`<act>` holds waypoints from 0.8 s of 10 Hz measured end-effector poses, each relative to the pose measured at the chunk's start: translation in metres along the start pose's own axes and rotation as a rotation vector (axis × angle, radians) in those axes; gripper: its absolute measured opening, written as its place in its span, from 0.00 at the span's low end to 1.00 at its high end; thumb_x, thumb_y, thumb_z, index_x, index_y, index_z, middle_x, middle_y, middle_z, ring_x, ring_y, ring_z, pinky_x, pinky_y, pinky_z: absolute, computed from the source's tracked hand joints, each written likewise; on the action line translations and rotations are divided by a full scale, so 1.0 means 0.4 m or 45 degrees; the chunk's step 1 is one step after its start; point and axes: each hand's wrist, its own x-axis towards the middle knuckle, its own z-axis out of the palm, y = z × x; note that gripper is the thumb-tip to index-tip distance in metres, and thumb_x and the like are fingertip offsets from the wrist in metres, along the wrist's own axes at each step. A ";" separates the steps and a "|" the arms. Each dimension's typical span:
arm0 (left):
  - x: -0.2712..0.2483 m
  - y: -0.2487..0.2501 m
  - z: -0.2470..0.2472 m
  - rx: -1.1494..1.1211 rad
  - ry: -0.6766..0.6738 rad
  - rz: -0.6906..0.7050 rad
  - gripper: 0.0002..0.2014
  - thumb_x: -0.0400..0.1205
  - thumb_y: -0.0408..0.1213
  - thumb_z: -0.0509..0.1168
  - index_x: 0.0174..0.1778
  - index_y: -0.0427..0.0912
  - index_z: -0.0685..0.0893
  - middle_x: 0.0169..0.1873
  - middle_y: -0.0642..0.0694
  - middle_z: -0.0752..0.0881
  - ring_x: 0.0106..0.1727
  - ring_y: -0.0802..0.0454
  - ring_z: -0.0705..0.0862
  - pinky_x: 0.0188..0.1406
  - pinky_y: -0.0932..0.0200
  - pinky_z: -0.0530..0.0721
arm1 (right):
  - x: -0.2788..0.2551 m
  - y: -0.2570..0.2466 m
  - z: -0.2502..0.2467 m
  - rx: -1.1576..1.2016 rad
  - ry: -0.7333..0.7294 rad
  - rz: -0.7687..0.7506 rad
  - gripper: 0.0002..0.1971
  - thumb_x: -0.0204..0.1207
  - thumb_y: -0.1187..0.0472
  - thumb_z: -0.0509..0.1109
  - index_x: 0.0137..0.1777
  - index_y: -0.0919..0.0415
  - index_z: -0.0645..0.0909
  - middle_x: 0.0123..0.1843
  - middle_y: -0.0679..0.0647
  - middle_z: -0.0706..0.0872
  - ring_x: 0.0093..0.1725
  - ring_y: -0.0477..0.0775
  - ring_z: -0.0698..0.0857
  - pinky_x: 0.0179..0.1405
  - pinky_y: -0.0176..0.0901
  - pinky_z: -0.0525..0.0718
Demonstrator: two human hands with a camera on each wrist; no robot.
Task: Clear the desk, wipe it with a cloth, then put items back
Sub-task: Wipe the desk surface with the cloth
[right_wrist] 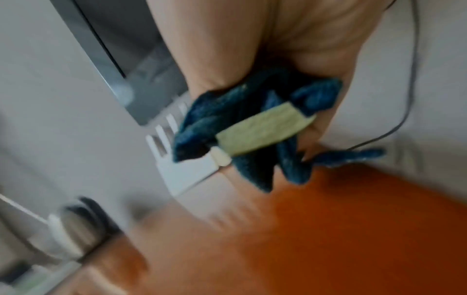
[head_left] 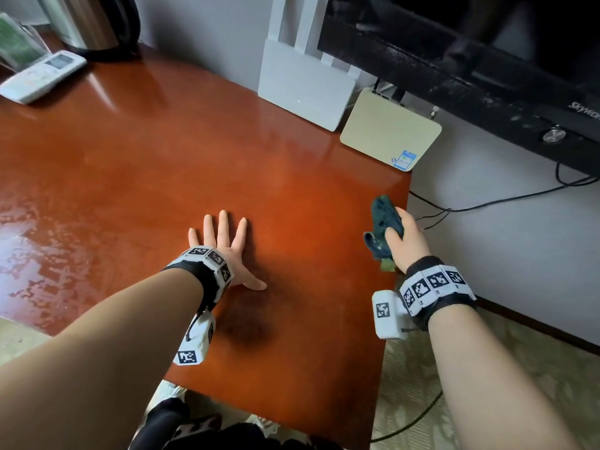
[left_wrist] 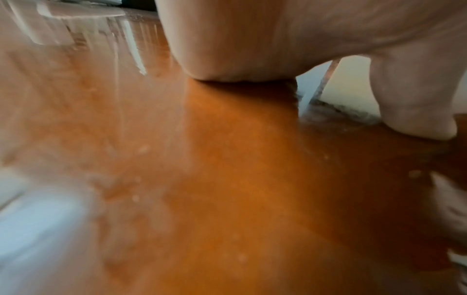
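Observation:
The red-brown desk [head_left: 162, 177] fills the head view, its left part streaked with wet smears. My left hand [head_left: 224, 248] lies flat on it near the front middle, fingers spread and straight; the left wrist view shows the palm [left_wrist: 252, 40] resting on the desk top [left_wrist: 227, 199]. My right hand [head_left: 402, 241] hovers at the desk's right edge and grips a crumpled dark blue cloth [head_left: 383, 225]. In the right wrist view the cloth [right_wrist: 227, 123] is bunched in the fist, with a pale green tag [right_wrist: 262, 131] across it.
A white router [head_left: 305, 89] and a beige box [head_left: 389, 131] stand at the back right by the wall. A white remote [head_left: 42, 76], a kettle [head_left: 87, 21] and a green packet [head_left: 16, 40] sit at the back left. A television [head_left: 487, 76] and cables [head_left: 487, 203] lie to the right.

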 end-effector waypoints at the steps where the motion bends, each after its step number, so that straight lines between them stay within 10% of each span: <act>1: -0.001 -0.001 0.001 -0.014 0.008 -0.001 0.66 0.62 0.74 0.67 0.79 0.55 0.26 0.79 0.43 0.24 0.80 0.39 0.26 0.79 0.34 0.34 | -0.024 -0.084 0.026 0.229 -0.224 -0.107 0.23 0.83 0.62 0.54 0.78 0.52 0.64 0.66 0.52 0.75 0.63 0.51 0.75 0.61 0.38 0.69; 3: -0.001 -0.002 0.002 -0.019 -0.001 0.003 0.65 0.62 0.73 0.67 0.79 0.55 0.26 0.78 0.43 0.24 0.80 0.39 0.25 0.78 0.35 0.33 | -0.023 -0.045 0.076 -0.478 0.008 0.055 0.25 0.79 0.64 0.55 0.76 0.50 0.66 0.81 0.54 0.58 0.79 0.60 0.58 0.79 0.53 0.60; 5: -0.002 0.000 0.003 -0.025 0.008 -0.004 0.66 0.62 0.73 0.68 0.79 0.55 0.27 0.79 0.43 0.24 0.80 0.39 0.26 0.79 0.35 0.34 | -0.061 -0.092 0.159 -0.541 -0.226 -0.209 0.33 0.80 0.38 0.54 0.82 0.40 0.46 0.84 0.52 0.47 0.82 0.62 0.50 0.76 0.61 0.62; 8: 0.002 -0.002 0.008 -0.021 0.030 0.004 0.66 0.61 0.73 0.68 0.79 0.55 0.27 0.79 0.43 0.24 0.80 0.39 0.25 0.78 0.33 0.34 | -0.089 -0.012 0.185 -0.907 -0.139 -0.227 0.23 0.85 0.50 0.51 0.79 0.39 0.56 0.83 0.54 0.52 0.78 0.62 0.59 0.72 0.61 0.63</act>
